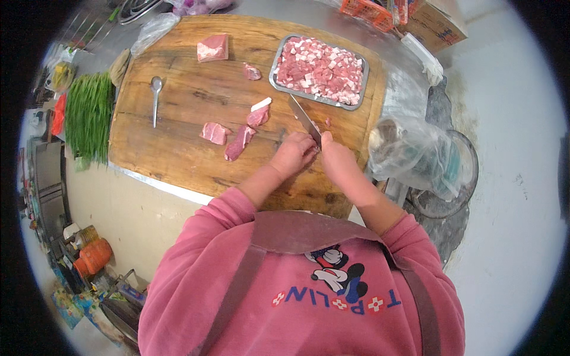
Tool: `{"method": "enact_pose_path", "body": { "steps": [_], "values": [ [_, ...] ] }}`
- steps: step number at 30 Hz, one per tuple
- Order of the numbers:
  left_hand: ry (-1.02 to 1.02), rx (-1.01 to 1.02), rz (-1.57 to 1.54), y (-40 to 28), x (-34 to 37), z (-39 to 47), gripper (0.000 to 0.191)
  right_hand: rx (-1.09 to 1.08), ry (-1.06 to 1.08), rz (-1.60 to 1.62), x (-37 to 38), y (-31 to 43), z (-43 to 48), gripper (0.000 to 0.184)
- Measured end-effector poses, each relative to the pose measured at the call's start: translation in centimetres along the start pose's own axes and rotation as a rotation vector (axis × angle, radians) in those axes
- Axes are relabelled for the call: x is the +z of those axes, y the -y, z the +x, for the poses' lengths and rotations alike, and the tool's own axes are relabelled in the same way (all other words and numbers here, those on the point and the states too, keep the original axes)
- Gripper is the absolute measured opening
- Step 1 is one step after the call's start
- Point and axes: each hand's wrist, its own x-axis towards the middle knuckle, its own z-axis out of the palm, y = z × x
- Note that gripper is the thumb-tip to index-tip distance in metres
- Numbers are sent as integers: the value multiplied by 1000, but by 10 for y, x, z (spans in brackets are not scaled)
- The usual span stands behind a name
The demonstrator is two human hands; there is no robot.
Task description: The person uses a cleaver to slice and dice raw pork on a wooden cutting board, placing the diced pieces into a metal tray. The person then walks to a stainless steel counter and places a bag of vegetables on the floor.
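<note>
My right hand (pixel 337 158) grips the handle of a kitchen knife (pixel 305 116), its blade slanting up and left towards a metal tray. Beside the blade, the curled fingers of my left hand (pixel 294 153) press down at the wooden board (pixel 187 102); whatever lies under them is mostly hidden. Diced pork and fat (pixel 320 71) fill the metal tray (pixel 272 82). To the left of my hands lie a strip of pork (pixel 239 142), a flat slice of pork (pixel 215 133) and a fat-edged piece (pixel 259 115). Scraps of meat (pixel 328 121) sit right of the blade.
Farther back on the board are a pork block (pixel 213 48) and a small meat piece (pixel 252 71). A metal spoon (pixel 155 100) lies left. Green chives (pixel 89 118) flank the board's left edge. Plastic-wrapped containers (pixel 414 153) stand close at its right, with an orange basket (pixel 369 13) behind.
</note>
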Motion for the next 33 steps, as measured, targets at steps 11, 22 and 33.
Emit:
{"method": "enact_pose_path", "body": {
  "steps": [11,22,33],
  "values": [
    [-95,-232,-76,2,-13,-16,19,76,54,30,-1,-33,-40,20],
    [-77,18,62,0,2,-16,17,-6,77,-26,0,-4,-47,20],
    [-205,-90,-104,-1,-10,-16,11,52,35,9,2,-17,-14,18]
  ]
}}
